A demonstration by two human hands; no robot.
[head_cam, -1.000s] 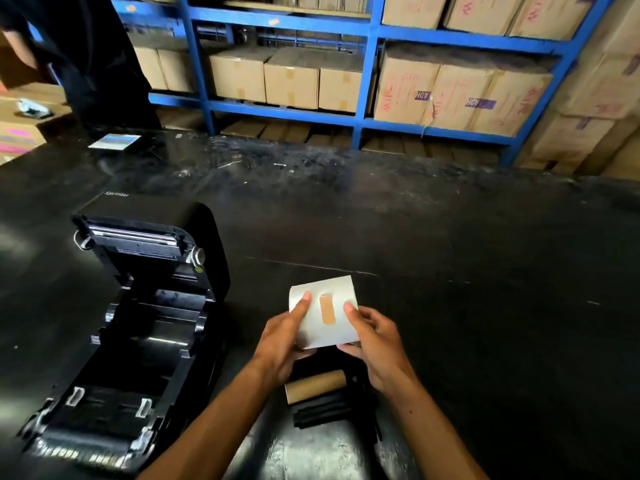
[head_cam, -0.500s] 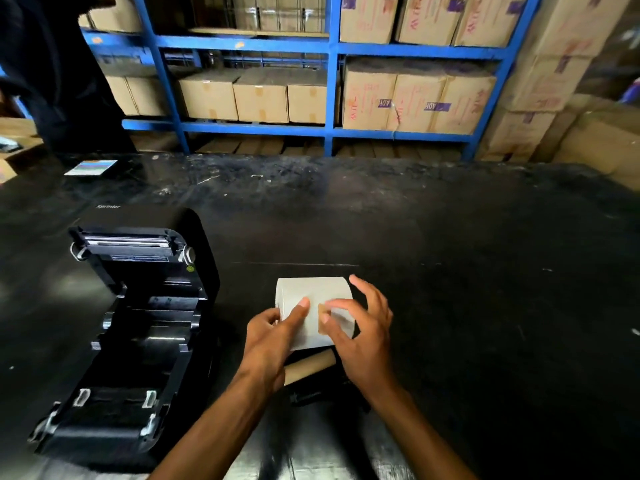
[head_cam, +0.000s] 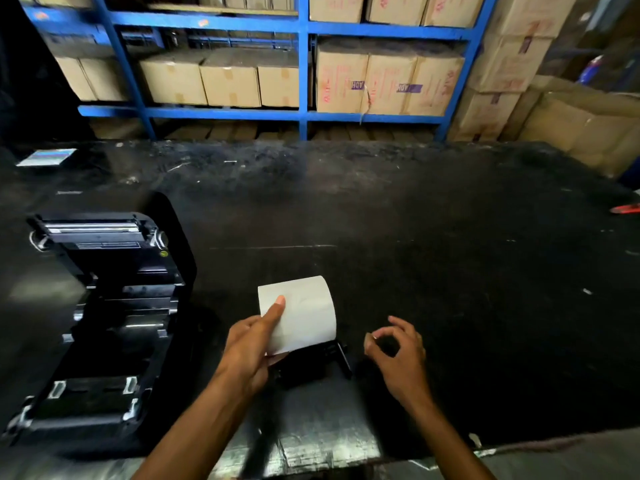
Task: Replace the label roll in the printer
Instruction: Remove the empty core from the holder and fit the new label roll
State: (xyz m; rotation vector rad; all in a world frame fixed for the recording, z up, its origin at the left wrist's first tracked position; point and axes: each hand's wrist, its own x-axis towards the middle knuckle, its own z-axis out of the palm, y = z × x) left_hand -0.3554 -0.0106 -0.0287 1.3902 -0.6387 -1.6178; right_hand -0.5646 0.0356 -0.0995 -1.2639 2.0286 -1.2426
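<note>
My left hand [head_cam: 249, 344] holds a white label roll [head_cam: 304, 311] just above the black table [head_cam: 450, 271], with the thumb on the roll's face. To the right of it, my right hand [head_cam: 401, 351] pinches a small brownish strip of tape [head_cam: 369, 338] between thumb and forefinger, clear of the roll. The black label printer [head_cam: 104, 306] stands at the left with its lid swung up and its roll bay bare. A black roll holder [head_cam: 322, 362] lies on the table under the roll.
Blue shelving [head_cam: 303, 114] stacked with cardboard boxes runs behind the table, and more boxes [head_cam: 585, 126] are piled at the right. A small printed card [head_cam: 46, 156] lies at the far left and a red tool [head_cam: 625, 209] at the right edge.
The tape strip that sealed the roll has come off in my right hand, which has moved away to the right. The brown cardboard core under the roll is now out of sight.
</note>
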